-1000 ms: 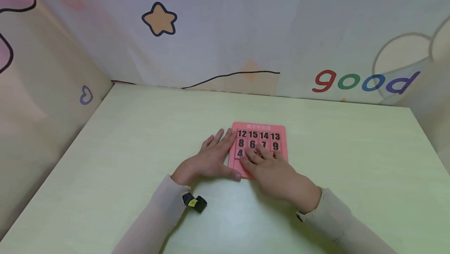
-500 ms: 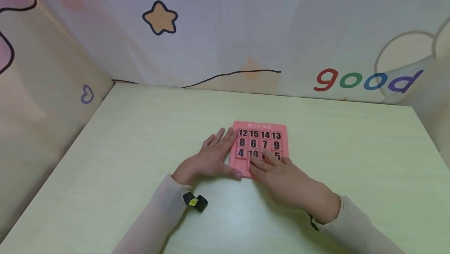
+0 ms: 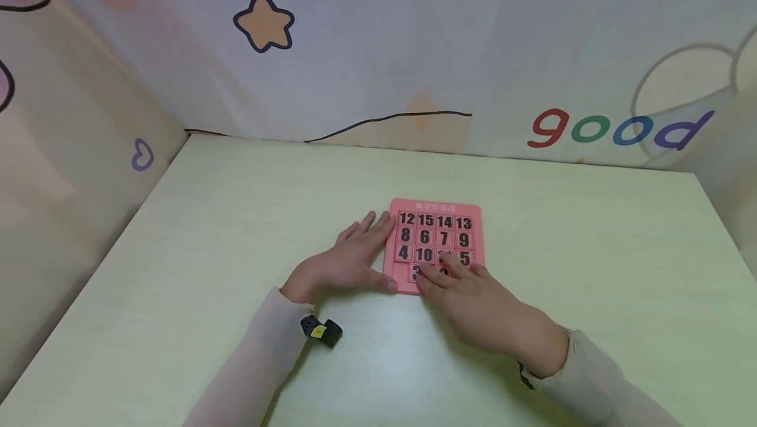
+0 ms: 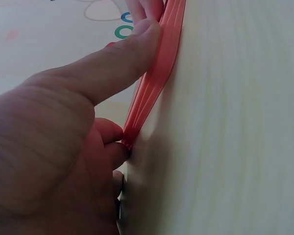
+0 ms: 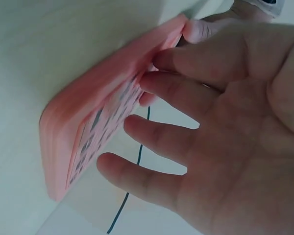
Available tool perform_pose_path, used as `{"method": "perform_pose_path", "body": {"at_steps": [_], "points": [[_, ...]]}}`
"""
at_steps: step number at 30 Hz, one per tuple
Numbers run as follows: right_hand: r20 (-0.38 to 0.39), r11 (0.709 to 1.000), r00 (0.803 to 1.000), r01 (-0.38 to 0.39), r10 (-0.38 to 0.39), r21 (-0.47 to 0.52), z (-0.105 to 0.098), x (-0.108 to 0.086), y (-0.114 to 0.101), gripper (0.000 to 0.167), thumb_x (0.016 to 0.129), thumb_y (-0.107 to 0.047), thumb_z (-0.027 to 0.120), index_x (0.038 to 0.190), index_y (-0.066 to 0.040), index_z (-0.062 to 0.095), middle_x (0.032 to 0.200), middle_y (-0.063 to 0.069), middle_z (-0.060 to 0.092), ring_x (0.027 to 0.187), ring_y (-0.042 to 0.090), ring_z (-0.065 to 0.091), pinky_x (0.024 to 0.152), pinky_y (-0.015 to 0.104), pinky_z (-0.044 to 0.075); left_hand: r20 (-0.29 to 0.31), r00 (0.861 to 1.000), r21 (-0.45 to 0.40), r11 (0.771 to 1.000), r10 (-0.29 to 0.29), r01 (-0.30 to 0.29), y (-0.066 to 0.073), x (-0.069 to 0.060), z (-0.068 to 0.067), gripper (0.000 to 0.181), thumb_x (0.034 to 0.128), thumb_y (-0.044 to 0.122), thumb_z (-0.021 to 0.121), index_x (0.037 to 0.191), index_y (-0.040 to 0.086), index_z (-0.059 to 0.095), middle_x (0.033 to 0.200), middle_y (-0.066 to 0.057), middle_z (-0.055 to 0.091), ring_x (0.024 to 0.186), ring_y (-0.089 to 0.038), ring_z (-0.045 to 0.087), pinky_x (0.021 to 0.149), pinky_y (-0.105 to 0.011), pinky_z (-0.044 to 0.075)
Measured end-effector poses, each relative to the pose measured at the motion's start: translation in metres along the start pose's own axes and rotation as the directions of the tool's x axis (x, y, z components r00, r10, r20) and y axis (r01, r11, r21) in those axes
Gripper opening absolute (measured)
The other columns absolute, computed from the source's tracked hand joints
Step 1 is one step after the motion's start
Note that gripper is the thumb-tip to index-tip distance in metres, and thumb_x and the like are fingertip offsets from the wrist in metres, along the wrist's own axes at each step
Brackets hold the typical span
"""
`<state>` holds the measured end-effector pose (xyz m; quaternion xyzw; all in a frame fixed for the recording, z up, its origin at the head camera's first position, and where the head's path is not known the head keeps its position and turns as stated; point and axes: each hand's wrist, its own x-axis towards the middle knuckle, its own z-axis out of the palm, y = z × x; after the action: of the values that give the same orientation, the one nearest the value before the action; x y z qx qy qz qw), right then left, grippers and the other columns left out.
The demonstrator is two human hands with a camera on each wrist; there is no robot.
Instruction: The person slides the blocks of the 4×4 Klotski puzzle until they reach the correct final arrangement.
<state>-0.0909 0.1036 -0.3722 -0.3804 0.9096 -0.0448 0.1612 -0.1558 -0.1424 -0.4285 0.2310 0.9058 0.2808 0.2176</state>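
Observation:
A pink sliding number puzzle (image 3: 437, 207) lies flat on the table, printed numbers on its tiles. My left hand (image 3: 343, 263) rests against its left side, fingers reaching along that edge. In the left wrist view, the left thumb (image 4: 120, 63) touches the puzzle's near edge. My right hand (image 3: 485, 309) is over the lower right part, fingers spread and fairly straight. Its thumb and index finger touch the bottom row beside the tile marked 3 (image 3: 415, 273), which they partly cover. The bottom-left slot (image 3: 401, 272) has no tile. Other bottom-row tiles are mostly hidden.
The pale green table (image 3: 266, 217) extends around the puzzle. Behind it stands a printed backdrop (image 3: 367, 39) with a star and the word "good"; another panel (image 3: 71, 184) rises at the left. A black wrist device (image 3: 322, 331) hangs at the left cuff.
My right hand has drawn back to the right, uncovering the 10, the 5 and part of the 3. My left hand keeps its place at the puzzle's side. The head view has shifted slightly.

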Motion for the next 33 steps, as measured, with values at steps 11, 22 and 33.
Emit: {"method": "perform_pose_path", "body": {"at_steps": [11,22,33], "points": [[-0.004,1.000,1.000,-0.001,0.001,0.023,0.005,0.013,-0.010,0.052,0.099,-0.002,0.054,0.151,-0.006,0.048,0.161,0.010,0.035,0.148,0.041,0.024,0.108,0.070,0.029,-0.002,1.000,-0.019,0.999,0.026,-0.026,0.003,0.001,0.000,0.116,0.0836,0.051,0.079,0.164,0.017,0.002,0.168,0.001,-0.003,0.151,-0.016,-0.017,0.120,-0.038,-0.008],[0.017,0.999,0.999,-0.042,0.041,0.034,-0.008,-0.010,0.010,0.045,0.101,-0.006,0.055,0.146,-0.008,0.055,0.157,0.010,0.043,0.147,0.043,0.025,0.103,0.076,0.028,-0.003,1.000,0.010,1.000,-0.009,0.009,0.002,0.000,0.000,0.115,0.0835,0.050,0.079,0.163,0.016,0.003,0.168,0.003,-0.001,0.151,-0.014,-0.016,0.120,-0.035,-0.008],[0.035,0.996,0.998,-0.058,0.056,0.065,0.001,-0.012,0.006,0.049,0.101,-0.001,0.053,0.149,-0.005,0.050,0.159,0.012,0.038,0.147,0.044,0.025,0.105,0.074,0.029,0.000,1.000,0.008,1.000,-0.015,0.015,0.000,-0.001,0.001,0.116,0.0840,0.051,0.078,0.163,0.016,0.002,0.168,0.003,-0.003,0.151,-0.014,-0.017,0.120,-0.035,-0.009]]}}
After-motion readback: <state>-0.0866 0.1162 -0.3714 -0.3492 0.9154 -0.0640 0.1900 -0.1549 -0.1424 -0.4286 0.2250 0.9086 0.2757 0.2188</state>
